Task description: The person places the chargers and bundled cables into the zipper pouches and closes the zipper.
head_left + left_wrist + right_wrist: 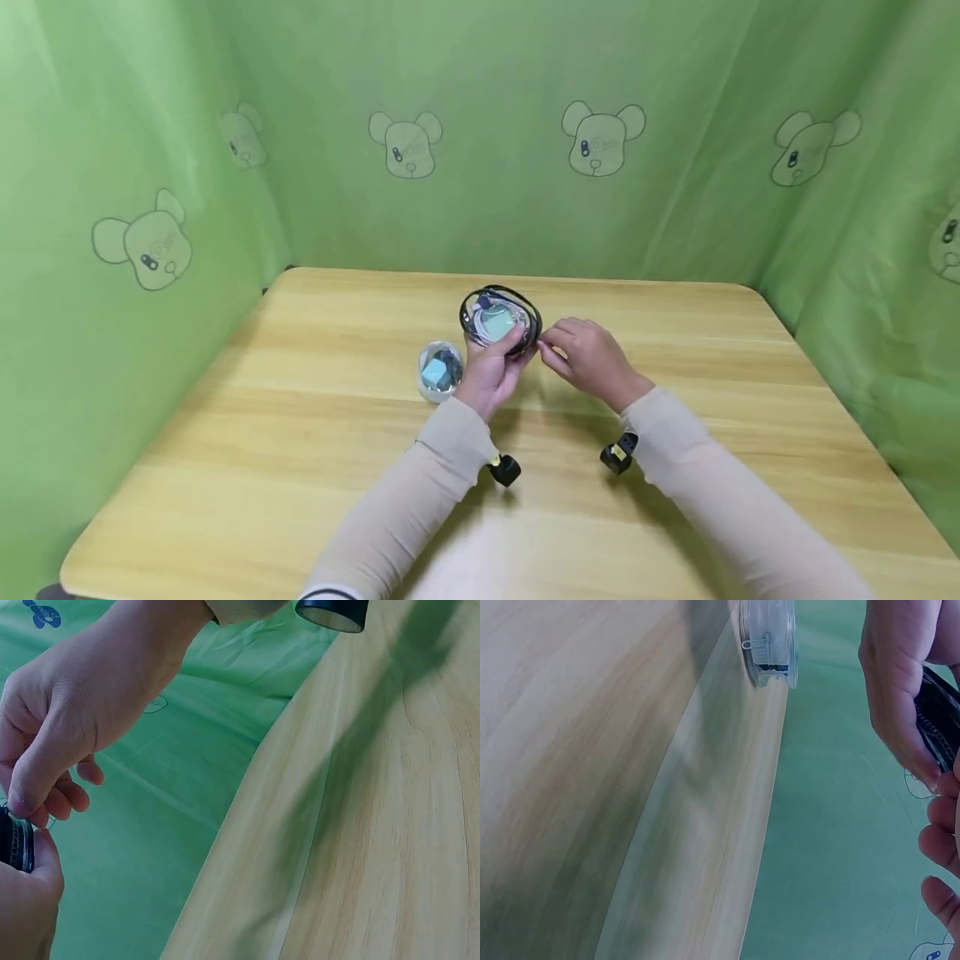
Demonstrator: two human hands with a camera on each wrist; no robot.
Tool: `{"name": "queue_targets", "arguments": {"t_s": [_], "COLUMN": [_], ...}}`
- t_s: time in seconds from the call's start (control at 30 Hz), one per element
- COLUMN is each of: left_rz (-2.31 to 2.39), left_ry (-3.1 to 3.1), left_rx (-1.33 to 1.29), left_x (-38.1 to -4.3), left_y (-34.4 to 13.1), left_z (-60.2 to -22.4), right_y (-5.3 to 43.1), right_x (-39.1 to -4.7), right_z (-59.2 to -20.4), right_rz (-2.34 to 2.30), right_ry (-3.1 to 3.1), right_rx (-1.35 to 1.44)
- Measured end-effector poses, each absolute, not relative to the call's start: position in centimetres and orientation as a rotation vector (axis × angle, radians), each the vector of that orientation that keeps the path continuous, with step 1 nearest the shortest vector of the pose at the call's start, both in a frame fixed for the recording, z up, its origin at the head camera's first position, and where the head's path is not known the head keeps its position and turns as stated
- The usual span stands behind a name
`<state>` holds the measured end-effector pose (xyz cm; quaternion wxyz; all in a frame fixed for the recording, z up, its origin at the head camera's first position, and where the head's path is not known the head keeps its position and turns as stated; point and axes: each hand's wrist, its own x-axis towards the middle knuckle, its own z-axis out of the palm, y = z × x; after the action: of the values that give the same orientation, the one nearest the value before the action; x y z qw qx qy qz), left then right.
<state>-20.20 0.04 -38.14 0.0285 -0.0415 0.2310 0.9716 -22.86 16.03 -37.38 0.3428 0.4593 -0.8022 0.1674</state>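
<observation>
My left hand (489, 377) holds a round clear pouch (497, 320) with black edging, thumb over its near side. Through its top show coiled pale cable, a light teal piece and a small purple piece. The right hand (591, 357) pinches at the pouch's right edge, thumb and forefinger together. In the right wrist view the black side of the pouch (937, 720) shows a row of teeth like a zipper. What exactly the right fingertips pinch there I cannot tell.
Left of the hands, a round clear container (440, 372) with a light blue block and dark items stands on the wooden table (315, 442). A wrist camera (505, 471) hangs under the left sleeve, another (618, 454) under the right. Green curtains (510, 217) enclose the table.
</observation>
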Motion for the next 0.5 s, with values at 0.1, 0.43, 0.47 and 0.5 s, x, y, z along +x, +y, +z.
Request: {"name": "queue_targets", "arguments": {"t_s": [0.1,0.43,0.47,0.5], "left_rz": [3.011,2.979,2.977,2.973], "left_ry": [0.714,0.875,0.890,0.900], "left_rx": [-0.149,-0.223,-0.230,-0.237], "left_x": [-20.7,-20.6,-20.5,-20.4], "left_y": [0.1,0.1,0.0,0.0], "left_z": [-37.8,-38.2,-38.2,-38.3], "right_y": [16.0,15.9,15.9,15.8], "right_x": [-23.1,-23.0,-22.9,-22.9], "right_z": [-37.0,-37.9,-38.0,-38.1], "right_rz": [0.415,0.412,0.414,0.415], "right_ry": [-2.073,-2.062,-2.063,-2.065], "right_rx": [1.163,1.123,1.121,1.119]}}
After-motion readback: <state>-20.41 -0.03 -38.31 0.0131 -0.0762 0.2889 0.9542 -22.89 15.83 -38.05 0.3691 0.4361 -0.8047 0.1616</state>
